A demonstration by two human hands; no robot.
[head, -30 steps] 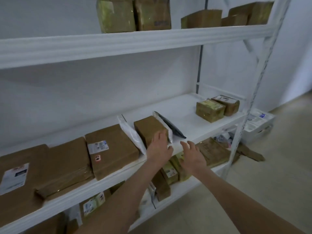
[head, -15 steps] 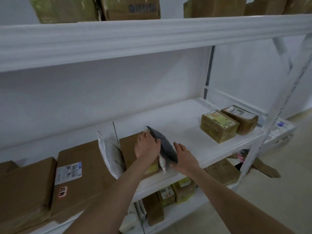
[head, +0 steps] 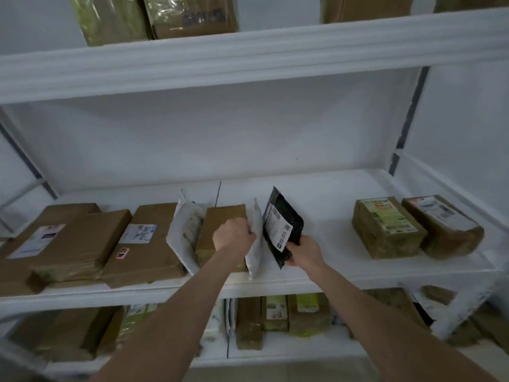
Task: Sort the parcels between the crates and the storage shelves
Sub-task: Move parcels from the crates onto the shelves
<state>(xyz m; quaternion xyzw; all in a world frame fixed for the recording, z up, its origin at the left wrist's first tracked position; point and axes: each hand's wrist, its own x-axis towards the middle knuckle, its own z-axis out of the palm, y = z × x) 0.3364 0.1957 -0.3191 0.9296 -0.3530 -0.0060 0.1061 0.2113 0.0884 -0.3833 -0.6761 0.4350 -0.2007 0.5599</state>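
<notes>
Our left hand (head: 234,235) curls round the upright white mailer (head: 255,244), which leans against a brown box (head: 217,224) on the middle shelf (head: 330,213). Our right hand (head: 304,252) grips the lower end of the black mailer (head: 286,224), tilted just beside the white one. A green-labelled box (head: 385,230) sits well to the right.

Parcels on the top shelf (head: 248,51) are cut off by the upper edge, a taped box (head: 192,17) among them. The left hand's (head: 234,235) fingertips disappear behind the white mailer (head: 254,260); the right hand's (head: 303,252) fingers are partly hidden by the black pouch (head: 292,224), whose label print is too small to read. Both forearms (head: 192,299) cover blurred parcels on the lower shelf (head: 275,351). A brown parcel (head: 11,277) is cut by the left edge.
</notes>
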